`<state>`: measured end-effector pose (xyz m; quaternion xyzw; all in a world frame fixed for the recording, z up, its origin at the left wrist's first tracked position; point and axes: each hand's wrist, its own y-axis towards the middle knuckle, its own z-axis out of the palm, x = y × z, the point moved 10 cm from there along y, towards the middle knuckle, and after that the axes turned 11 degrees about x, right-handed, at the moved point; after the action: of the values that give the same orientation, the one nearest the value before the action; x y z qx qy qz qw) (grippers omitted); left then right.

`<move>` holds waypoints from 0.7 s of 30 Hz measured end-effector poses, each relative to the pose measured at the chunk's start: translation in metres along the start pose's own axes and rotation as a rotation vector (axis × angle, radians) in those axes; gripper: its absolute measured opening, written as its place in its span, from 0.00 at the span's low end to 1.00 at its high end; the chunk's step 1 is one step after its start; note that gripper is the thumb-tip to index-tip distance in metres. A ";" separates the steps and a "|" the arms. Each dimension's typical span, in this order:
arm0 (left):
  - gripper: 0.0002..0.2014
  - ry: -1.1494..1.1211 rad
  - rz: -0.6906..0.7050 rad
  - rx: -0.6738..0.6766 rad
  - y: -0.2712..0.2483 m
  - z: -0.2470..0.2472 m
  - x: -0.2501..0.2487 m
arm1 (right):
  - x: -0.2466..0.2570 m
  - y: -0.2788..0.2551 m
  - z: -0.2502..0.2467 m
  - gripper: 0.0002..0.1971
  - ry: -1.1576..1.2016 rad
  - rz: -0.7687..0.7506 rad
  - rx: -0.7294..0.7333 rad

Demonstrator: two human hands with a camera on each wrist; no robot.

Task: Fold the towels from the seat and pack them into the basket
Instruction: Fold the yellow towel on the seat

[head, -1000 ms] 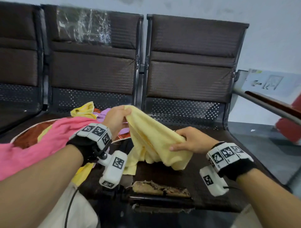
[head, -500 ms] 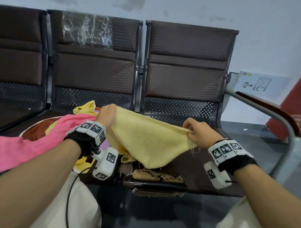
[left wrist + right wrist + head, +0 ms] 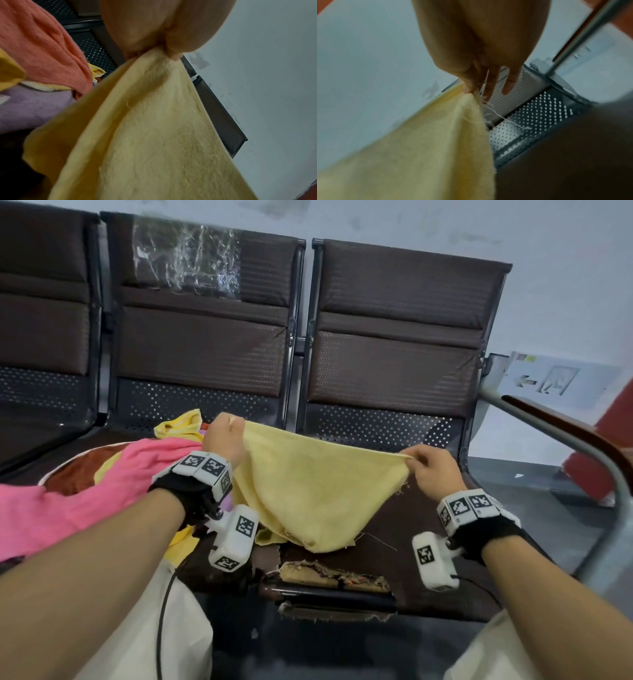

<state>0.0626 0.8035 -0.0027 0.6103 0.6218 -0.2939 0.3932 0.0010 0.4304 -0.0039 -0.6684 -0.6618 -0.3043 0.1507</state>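
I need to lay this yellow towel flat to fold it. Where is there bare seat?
Bare seat lies between the torn front edge and the perforated backrest, under the yellow towel. The towel pile crowds the seat to its left.

towel heap (image 3: 102,474) left, armrest (image 3: 565,446) right

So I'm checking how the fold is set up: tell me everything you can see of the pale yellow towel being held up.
The pale yellow towel is soft, fuzzy terry cloth with loose threads at its frayed right edge. The left hand grips one top corner and the right hand pinches the other, so its top edge stretches between them above the seat. The rest sags to a rounded point whose tip appears to touch the seat near its torn front edge.
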 end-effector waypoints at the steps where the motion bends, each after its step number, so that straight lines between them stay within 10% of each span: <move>1: 0.14 -0.002 -0.005 -0.009 0.003 0.001 0.002 | -0.002 0.004 0.000 0.10 0.134 0.015 -0.008; 4: 0.13 -0.016 -0.023 -0.069 0.009 -0.002 0.007 | 0.002 0.011 0.009 0.12 0.518 0.037 0.063; 10: 0.11 0.003 0.045 -0.152 0.016 -0.014 0.007 | -0.005 0.007 0.031 0.11 -0.410 0.020 0.386; 15: 0.10 0.045 0.125 -0.138 0.017 -0.012 0.002 | -0.004 0.012 0.010 0.10 -0.280 0.009 0.211; 21: 0.10 0.096 0.162 -0.113 0.008 -0.009 -0.006 | -0.005 0.009 0.028 0.08 -0.310 0.058 0.330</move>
<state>0.0687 0.8089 0.0078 0.6486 0.6042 -0.1961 0.4192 0.0156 0.4432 -0.0269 -0.6921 -0.6985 -0.0812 0.1629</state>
